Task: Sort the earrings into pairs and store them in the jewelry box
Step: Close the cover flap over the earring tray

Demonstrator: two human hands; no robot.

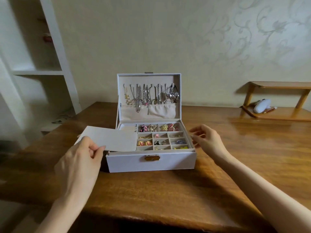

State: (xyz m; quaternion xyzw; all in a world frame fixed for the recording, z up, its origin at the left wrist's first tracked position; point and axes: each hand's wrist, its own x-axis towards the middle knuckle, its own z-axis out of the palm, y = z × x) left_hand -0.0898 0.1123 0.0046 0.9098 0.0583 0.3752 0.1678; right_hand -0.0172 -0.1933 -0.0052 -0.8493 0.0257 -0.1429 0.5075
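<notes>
A white jewelry box (131,163) stands open on the wooden table (151,195), its lid upright with necklaces (148,96) hanging inside. The top tray (162,132) has small compartments with earrings (144,143) in several of them: pink, gold, black, grey and yellow ones. My left hand (80,158) pinches the near corner of a beige flat panel (114,140) that lies tilted over the tray's left part. At the tray's right edge my right hand (207,140) hovers with fingers loosely curved; whether it touches the tray is unclear.
A small wooden shelf (277,113) with a white object (261,105) on it stands at the table's back right. White wall shelves (38,71) rise at the left. The wall is close behind the box.
</notes>
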